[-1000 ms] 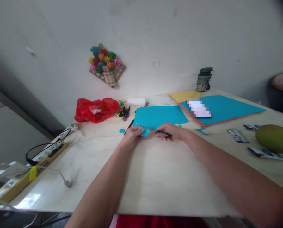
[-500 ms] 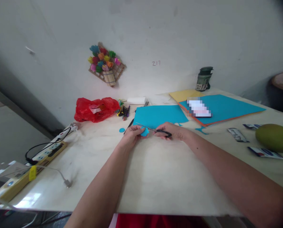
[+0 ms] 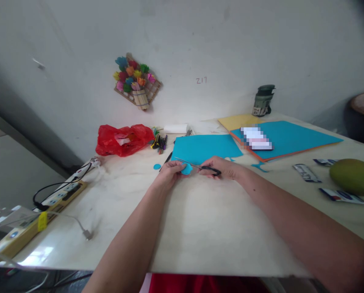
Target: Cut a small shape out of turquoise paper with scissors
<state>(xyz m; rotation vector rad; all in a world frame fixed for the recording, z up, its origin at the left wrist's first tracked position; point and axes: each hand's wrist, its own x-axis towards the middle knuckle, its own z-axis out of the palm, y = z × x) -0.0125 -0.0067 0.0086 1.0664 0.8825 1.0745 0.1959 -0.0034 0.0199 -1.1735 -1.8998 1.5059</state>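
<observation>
Had small, rounded blue paper piece up front, over pale marbled tabletop, right between both hands. Found left hand clamped on paper piece, thumb and fingers pinched together at its left side. Found right hand wrapped around handle of black-handled metal scissors, blades pointing left along upper edge of paper piece, past left thumb. Couldn't tell blade opening or depth of any cut.

Just behind hands: flat rectangular blue sheet. Logged flat blue paper disc just left of left hand, thin curved blue scrap beyond right wrist.

Farther back left: dark slim marker pens beside crumpled red plastic bag, white paper-like roll behind pens. Back right: large blue sheet on top of orange and yellow sheets, with dark-edged phone lying on it, screen pixelated. Near wall: green lidded bottle, upright.

Far right: oval green fruit next to small printed packets. Far left: long yellow-sided power strip, black cord plugged in. Saw multicoloured flower decoration hung on wall.
</observation>
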